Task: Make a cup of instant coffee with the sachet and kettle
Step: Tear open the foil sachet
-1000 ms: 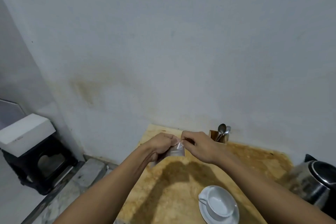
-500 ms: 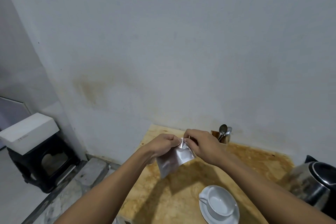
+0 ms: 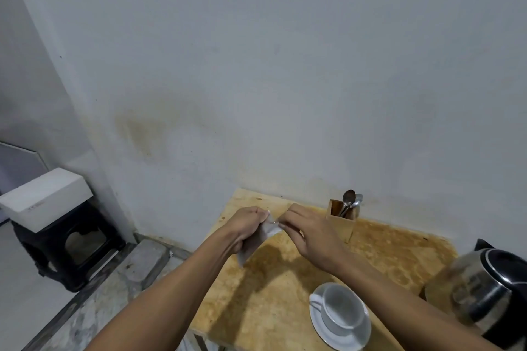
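Left hand [image 3: 245, 226] and right hand [image 3: 309, 232] both pinch the top edge of the sachet [image 3: 261, 239], held above the surface [image 3: 273, 293], beyond the cup [image 3: 340, 312].

You've got a wooden holder [image 3: 341, 219] with two spoons [image 3: 350, 202] upright at the wall, center-right of frame. White box [image 3: 42, 199] sits on a black stool [image 3: 68, 245] at left edge. Brownish stain [image 3: 137, 131] on wall, center-left.
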